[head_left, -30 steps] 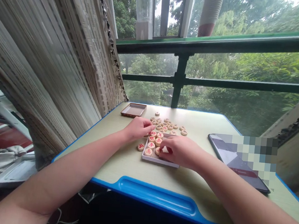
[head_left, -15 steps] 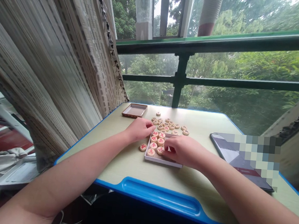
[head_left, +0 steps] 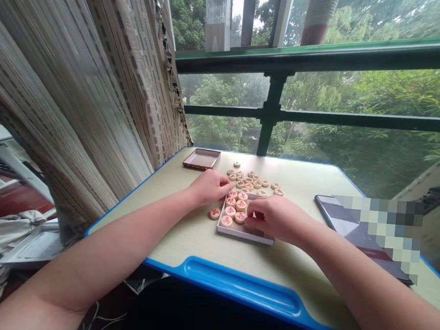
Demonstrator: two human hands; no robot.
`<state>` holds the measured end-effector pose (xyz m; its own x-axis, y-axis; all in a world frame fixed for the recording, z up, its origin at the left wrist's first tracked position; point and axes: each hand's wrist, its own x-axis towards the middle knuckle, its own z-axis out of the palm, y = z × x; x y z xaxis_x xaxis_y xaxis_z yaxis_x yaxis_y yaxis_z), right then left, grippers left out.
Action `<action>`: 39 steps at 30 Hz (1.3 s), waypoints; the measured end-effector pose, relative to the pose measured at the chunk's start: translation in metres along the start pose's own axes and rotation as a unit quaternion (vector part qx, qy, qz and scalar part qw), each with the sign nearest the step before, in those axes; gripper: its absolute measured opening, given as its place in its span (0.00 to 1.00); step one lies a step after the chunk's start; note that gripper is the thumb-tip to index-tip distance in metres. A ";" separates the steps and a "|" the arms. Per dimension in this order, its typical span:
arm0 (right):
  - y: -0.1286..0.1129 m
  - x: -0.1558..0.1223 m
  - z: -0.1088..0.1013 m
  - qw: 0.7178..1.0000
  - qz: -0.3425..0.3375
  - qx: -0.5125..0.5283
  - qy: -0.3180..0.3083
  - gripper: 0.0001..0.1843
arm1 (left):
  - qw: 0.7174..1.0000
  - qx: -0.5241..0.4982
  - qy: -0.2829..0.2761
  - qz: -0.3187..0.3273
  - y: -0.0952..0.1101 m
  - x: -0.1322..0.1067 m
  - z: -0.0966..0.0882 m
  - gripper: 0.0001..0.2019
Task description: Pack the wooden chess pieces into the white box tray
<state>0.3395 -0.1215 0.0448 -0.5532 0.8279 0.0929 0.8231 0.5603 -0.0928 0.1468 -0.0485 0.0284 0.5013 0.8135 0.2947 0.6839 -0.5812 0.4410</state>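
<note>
A shallow white tray (head_left: 227,231) lies on the pale table (head_left: 296,264) and holds several round wooden chess discs with red characters (head_left: 236,207). My right hand (head_left: 273,218) rests over the tray's right half, fingers curled in a pinch on a red-marked disc (head_left: 260,217) inside it. My left hand (head_left: 210,186) sits at the tray's far left corner with fingers bent toward the loose discs; what its fingertips touch is hidden. One single disc (head_left: 214,213) lies just left of the tray. More loose discs (head_left: 253,181) are scattered beyond it.
A brown box lid (head_left: 201,159) sits at the table's far left corner. A dark tablet (head_left: 353,230) lies at the right. Heavy curtains (head_left: 96,82) hang along the left edge. A green window rail (head_left: 330,51) runs behind the table. The near edge has a blue groove (head_left: 240,286).
The camera view shifted slightly. Both hands stay at the tray; my right hand has drawn a little to the right within it.
</note>
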 end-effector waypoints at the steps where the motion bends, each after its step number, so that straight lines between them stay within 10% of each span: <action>1: 0.000 0.000 0.000 1.000 -0.001 0.006 0.006 0.07 | 1.000 0.001 0.000 0.003 0.000 0.000 0.000 0.19; 33: 0.014 0.006 0.010 0.989 0.013 0.044 0.143 0.14 | 0.999 0.023 0.024 -0.008 -0.013 0.005 0.000 0.20; 39: 0.031 0.010 0.010 0.977 0.106 0.046 0.180 0.13 | 0.999 0.033 -0.037 0.016 -0.031 0.012 -0.006 0.14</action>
<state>0.3584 -0.0952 0.0325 -0.2758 0.8725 0.4033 0.8901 0.3902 -0.2354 0.1281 -0.0205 0.0233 0.5595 0.7926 0.2425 0.6997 -0.6085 0.3743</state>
